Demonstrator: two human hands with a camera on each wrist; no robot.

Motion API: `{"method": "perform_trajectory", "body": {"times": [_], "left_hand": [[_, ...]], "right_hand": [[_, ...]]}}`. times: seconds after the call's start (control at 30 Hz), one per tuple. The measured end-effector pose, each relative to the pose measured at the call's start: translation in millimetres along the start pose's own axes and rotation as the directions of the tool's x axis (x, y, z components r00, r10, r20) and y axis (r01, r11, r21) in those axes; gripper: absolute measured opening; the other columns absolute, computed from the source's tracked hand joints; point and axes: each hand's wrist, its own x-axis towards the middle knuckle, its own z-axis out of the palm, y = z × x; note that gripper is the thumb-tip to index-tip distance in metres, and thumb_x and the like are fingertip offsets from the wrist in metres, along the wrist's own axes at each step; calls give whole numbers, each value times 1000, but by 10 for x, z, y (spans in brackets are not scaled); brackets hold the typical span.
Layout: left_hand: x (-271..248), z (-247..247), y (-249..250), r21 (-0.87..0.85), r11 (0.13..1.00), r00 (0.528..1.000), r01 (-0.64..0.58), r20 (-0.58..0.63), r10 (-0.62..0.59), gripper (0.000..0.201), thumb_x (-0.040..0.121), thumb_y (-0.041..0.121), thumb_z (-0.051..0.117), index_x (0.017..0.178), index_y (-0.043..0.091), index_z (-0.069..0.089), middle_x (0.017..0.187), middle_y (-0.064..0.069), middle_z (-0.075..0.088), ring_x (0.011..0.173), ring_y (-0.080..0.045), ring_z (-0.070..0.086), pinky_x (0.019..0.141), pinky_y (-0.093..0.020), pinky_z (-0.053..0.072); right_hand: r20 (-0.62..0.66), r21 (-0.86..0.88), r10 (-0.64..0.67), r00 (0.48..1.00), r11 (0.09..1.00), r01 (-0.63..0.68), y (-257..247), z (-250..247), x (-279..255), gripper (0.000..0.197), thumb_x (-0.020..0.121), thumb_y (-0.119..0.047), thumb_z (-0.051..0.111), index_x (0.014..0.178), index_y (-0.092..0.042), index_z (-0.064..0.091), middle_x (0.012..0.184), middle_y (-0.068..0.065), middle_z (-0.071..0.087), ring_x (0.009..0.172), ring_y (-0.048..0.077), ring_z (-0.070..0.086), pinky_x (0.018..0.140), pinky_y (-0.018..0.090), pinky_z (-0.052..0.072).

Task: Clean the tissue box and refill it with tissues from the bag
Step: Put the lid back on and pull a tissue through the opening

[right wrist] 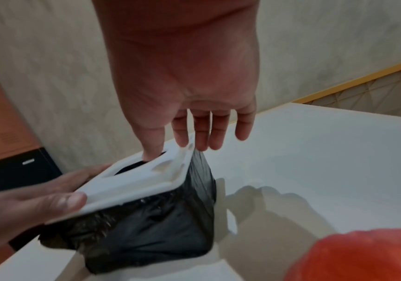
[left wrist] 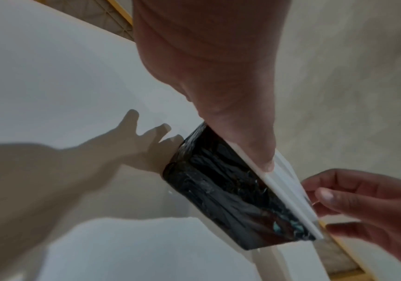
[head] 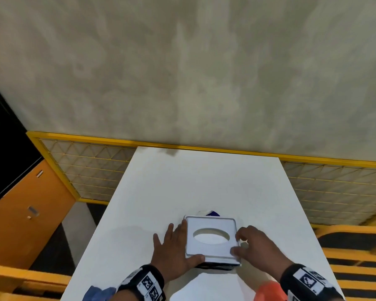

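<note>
My table (head: 204, 181) is a plain white rectangle. The box (head: 211, 249) stands on it close to the near edge, about midway between the left and right edges. It has black wrapped sides and a white top with an oval hole. Just behind the box, toward the far edge, a white and blue thing (head: 208, 213) lies mostly hidden. I cannot tell what it is.

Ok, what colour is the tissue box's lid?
White lid, sitting on a glossy black body; the head view shows it best.
</note>
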Motion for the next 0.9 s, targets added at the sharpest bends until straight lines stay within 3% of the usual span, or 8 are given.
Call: {"method": "perform_trajectory", "body": {"times": [0.1,0.2,0.33,0.43,0.5,0.67,0.8,0.9], "left_hand": [[-26,8,36,-180,983,1000,18,2,-18,131,74,87,54,159,24,-24,172,9,-4,159,-22,-7,123,-65,-1],[-45,56,65,-254,967,999,31,-5,-34,142,66,83,66,160,24,-23,172,8,-1,159,-23,-6,124,-64,1],[-16,89,64,-301,952,999,47,-7,-51,147,60,72,76,160,23,-21,171,6,4,159,-22,-2,124,-62,8],[25,89,39,-313,949,997,26,-55,-45,141,62,62,76,160,24,-18,166,7,23,151,-21,28,117,-52,32],[25,87,56,-329,944,998,23,-42,-39,142,62,63,75,160,25,-20,164,10,26,147,-20,35,114,-48,37],[45,139,56,-316,946,996,66,-39,-83,132,67,89,57,158,37,-24,169,14,13,155,-23,18,119,-64,18],[58,149,61,-253,960,993,117,10,-119,122,74,90,49,155,40,-28,170,12,15,158,-29,1,119,-69,8],[34,103,89,-238,964,993,117,16,-117,124,73,91,48,155,38,-29,171,10,12,158,-32,-1,118,-71,7]], "right_hand": [[-31,173,51,998,984,-45,-36,-2,81,21,79,-31,72,96,-27,62,82,-3,66,68,7,58,61,17,44],[-72,239,83,994,969,-64,-39,66,91,21,82,-19,70,100,-26,62,80,0,67,65,8,58,55,12,41],[-135,340,103,985,939,-52,-3,144,59,26,81,-11,70,102,-26,64,79,0,65,69,10,59,65,21,46],[-158,314,92,983,949,-38,33,229,73,27,86,-14,66,112,-21,64,91,-5,61,84,9,59,73,20,43],[-153,274,67,986,962,-23,63,271,87,28,90,-18,63,117,-21,64,97,-6,59,88,8,57,76,17,40],[-109,205,40,993,979,-17,116,277,103,29,92,-27,59,122,-26,61,103,-5,59,89,7,57,73,14,40],[-93,157,70,993,986,-55,91,283,166,31,92,-26,58,122,-21,59,110,-1,59,98,13,56,84,24,45],[-98,-51,36,994,998,-41,21,179,199,30,87,-34,59,116,-28,59,117,-1,53,106,19,50,86,34,48]]}}
